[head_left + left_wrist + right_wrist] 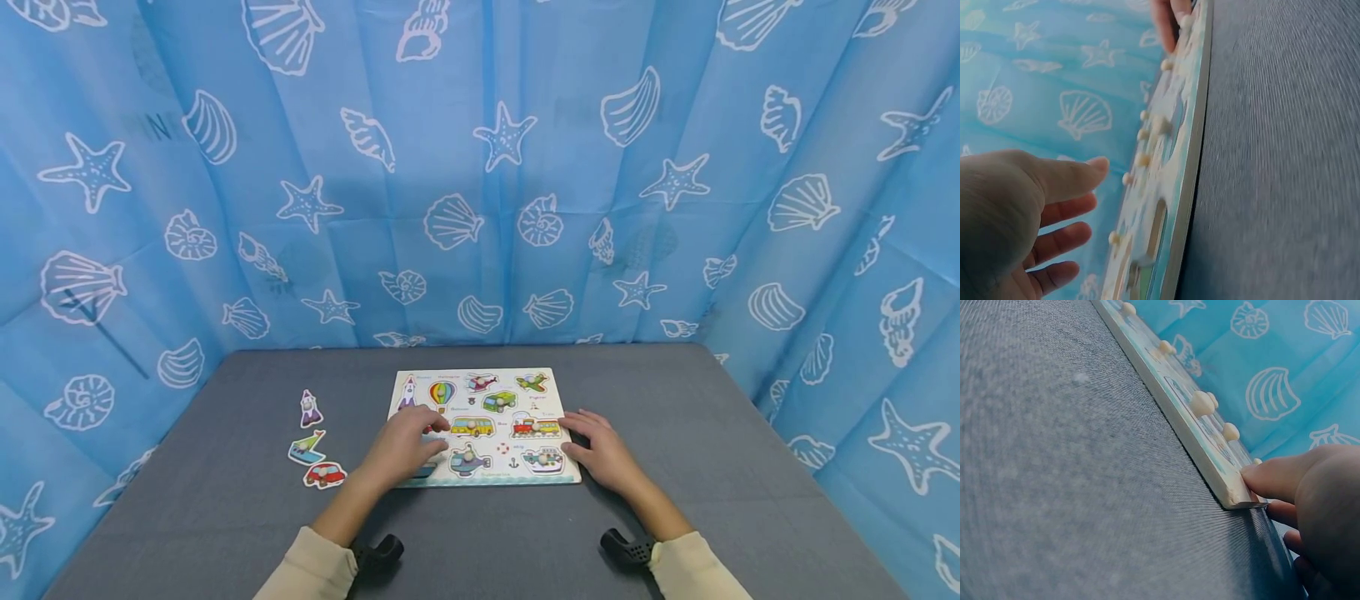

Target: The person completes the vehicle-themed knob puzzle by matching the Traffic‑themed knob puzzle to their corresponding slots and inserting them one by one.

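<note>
A wooden peg puzzle board [525, 478] with vehicle pictures lies flat on the table. My left hand [405, 446] hovers over its left side with fingers loosely bent, holding nothing. In the left wrist view, its thumb and fingers stand apart, away from the pegs. My right hand [606, 454] holds the board's right edge. The right wrist view shows the thumb [1272, 477] on the top near the corner and the fingers beside the edge. Knobbed pieces in the board include a yellow bus [472, 427], a train [536, 427], a ship [543, 460] and a submarine [469, 460].
Left of the board, three loose pieces lie on the grey table [495, 542]: a rocket [310, 409], a sailboat [306, 448] and a red car [325, 475]. A blue shell-patterned curtain [465, 275] hangs behind the table and along both sides.
</note>
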`<state>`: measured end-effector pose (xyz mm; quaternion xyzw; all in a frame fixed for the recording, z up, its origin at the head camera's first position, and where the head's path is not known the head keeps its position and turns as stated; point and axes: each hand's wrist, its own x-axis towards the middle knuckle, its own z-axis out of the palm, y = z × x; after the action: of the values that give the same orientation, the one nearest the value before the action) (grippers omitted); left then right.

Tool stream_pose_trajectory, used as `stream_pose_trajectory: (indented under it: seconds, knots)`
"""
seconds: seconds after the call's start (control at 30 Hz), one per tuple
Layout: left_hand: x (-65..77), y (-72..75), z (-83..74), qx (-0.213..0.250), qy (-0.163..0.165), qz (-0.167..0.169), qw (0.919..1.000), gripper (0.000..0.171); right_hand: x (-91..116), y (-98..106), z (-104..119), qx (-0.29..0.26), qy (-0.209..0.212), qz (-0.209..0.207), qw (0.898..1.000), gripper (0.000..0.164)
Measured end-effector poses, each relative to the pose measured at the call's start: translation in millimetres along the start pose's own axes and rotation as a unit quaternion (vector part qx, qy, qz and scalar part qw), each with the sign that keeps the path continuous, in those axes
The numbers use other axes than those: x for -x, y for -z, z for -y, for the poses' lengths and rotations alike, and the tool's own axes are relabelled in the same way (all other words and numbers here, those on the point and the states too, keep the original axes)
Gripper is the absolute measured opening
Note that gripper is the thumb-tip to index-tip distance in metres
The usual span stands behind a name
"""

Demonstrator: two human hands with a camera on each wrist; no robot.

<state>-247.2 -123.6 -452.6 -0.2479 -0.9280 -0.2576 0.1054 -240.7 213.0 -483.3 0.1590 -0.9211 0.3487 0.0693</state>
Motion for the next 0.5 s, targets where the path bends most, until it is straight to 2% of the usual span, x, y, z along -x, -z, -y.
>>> stream_pose_trajectory:
  seconds: [0.3, 0.5]
  knots:
    - [9.6, 11.7, 20.2, 0.000, 0.039, -0.022, 0.9990, 0.017, -1, 0, -2, 0.007, -0.007, 0.007, 1.000, 0.041]
    - [14.9, 20.5, 40.6, -0.015, 0.061, -0.035, 0.9974, 0.018, -1, 0, -1, 0.009, -0.007, 0.007, 1.000, 0.041]
